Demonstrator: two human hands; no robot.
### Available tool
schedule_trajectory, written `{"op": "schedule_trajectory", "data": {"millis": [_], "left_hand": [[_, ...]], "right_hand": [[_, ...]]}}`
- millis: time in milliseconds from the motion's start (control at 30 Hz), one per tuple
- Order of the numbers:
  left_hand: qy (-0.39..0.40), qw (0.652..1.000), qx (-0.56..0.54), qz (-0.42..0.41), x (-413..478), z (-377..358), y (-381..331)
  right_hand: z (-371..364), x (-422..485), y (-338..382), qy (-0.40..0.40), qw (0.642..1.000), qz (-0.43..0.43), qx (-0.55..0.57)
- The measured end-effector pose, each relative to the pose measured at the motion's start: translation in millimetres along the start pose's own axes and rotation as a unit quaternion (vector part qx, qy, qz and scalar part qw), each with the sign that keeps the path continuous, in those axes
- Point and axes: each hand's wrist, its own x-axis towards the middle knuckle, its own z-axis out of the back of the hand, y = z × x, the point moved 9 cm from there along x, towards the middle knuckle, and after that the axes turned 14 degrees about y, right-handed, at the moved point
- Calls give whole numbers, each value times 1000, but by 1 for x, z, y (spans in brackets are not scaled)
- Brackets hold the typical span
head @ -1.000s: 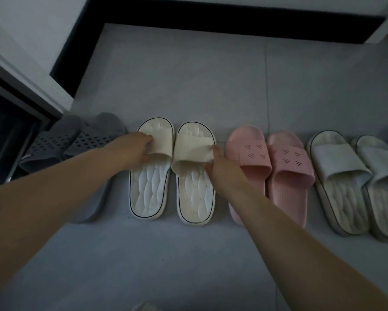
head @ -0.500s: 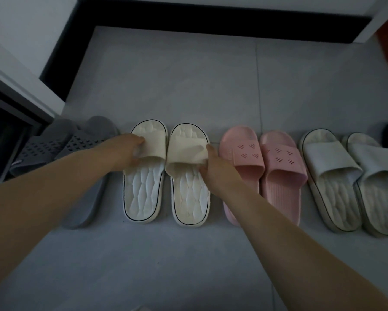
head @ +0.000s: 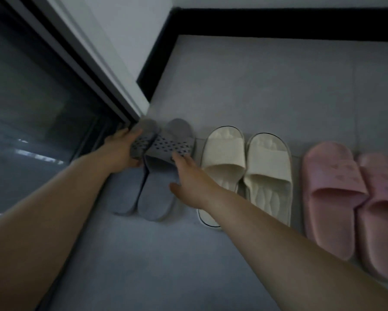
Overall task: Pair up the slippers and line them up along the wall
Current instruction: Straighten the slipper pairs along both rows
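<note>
Three pairs of slippers stand in a row on the grey floor. The grey pair is at the left, with the left grey slipper (head: 124,194) overlapping the right grey slipper (head: 158,198). My left hand (head: 121,151) grips the perforated strap of the left grey slipper. My right hand (head: 191,178) reaches in with straight fingers, and its fingertips touch the near edge of the right grey slipper's strap. A cream pair (head: 224,151) sits side by side in the middle. The pink pair (head: 332,187) lies at the right, partly cut off by the frame edge.
A glass sliding door (head: 42,108) with a pale frame runs along the left, right beside the grey pair. A black baseboard (head: 278,25) lines the far wall. Bare grey floor (head: 267,86) lies between the slippers and that wall.
Both hands left the cream slippers and moved left to the grey pair. The view swung left, so the white pair at the right is out of sight.
</note>
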Motion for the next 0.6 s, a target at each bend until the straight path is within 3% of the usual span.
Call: {"op": "schedule_trajectory", "data": {"millis": [100,300,500,600], "left_hand": [[-9,999,-52,-3,10,-9,8],[-46,998,-35,0,17,-4,17],[34,994,88,52,25,1,-8],[20,987,128,-93,27,10,-92]], "right_hand": [[-3,22,-5,6,998,-53,16],[-2,24,-13,-13,998,-56,36],[11,3,-13,-57,997,-54,20],[47,-53,-29,-182,982,-28,-33]]}}
